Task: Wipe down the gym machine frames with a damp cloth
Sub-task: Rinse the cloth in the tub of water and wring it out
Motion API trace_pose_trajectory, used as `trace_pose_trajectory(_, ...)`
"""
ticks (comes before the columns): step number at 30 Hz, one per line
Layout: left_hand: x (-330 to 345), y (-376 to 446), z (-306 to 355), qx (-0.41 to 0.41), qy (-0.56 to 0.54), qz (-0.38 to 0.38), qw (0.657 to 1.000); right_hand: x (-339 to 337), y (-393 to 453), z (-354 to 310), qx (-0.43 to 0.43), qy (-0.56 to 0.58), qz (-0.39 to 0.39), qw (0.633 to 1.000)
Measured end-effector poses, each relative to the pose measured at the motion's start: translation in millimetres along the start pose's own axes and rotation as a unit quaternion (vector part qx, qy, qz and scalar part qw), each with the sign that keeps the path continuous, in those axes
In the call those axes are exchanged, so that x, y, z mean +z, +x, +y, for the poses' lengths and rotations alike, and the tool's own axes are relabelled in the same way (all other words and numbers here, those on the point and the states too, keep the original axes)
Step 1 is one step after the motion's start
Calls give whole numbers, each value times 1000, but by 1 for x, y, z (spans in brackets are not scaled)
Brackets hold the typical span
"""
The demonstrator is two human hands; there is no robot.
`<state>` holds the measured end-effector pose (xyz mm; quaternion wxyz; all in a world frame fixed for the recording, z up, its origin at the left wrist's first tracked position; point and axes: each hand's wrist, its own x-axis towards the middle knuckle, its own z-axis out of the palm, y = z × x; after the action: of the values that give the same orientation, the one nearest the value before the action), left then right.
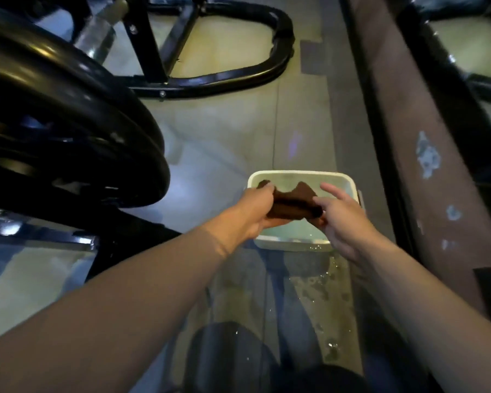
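1. Both arms reach fwd over a white rectangular tub [301, 241] standing on the floor [219, 148], water inside.
2. Dark brown cloth [291, 204] is held above the tub's near half, stretched between both hands, bunched and folded w/ two peaks sticking up.
3. Left hand [251, 211]: fingers curled tight round the cloth's left end, a small corner poking out past the knuckles.
4. Right hand [342, 217]: thumb and a lower finger pinch the cloth's right end; index and other fingers [333, 190] stretched out, spread, off the cloth.
5. Floor just in front of the tub's near edge is wet: droplets and dark splash patches [318, 290].
6. Black curved machine frame [68, 114] fills the left side, well apart from the tub; another black tube base loop [238, 72] lies on the floor beyond, at the far end.
7. Brown worn beam w/ chipped paint spots [425, 154] runs along the right side, near the tub's right edge.
8. Person's dark-clothed knees [227, 358] at bottom, blurred.
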<state>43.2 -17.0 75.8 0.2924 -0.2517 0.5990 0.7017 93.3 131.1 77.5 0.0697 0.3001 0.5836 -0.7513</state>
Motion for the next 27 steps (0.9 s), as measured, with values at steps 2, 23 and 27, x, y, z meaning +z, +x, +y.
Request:
trace_pose_trajectory(2, -2, 22, -2, -19, 57, -25, 998, -11, 20, 5, -10, -41, 29, 999)
trace_pose_trajectory(23, -5, 124, -34, -14, 469, -161, 868, -37, 141, 42, 165, -571, -202, 778)
trace_pose_trajectory(27, -3, 128, -34, 149, 652, -78, 739, -40, 147, 40, 190, -582, -220, 760)
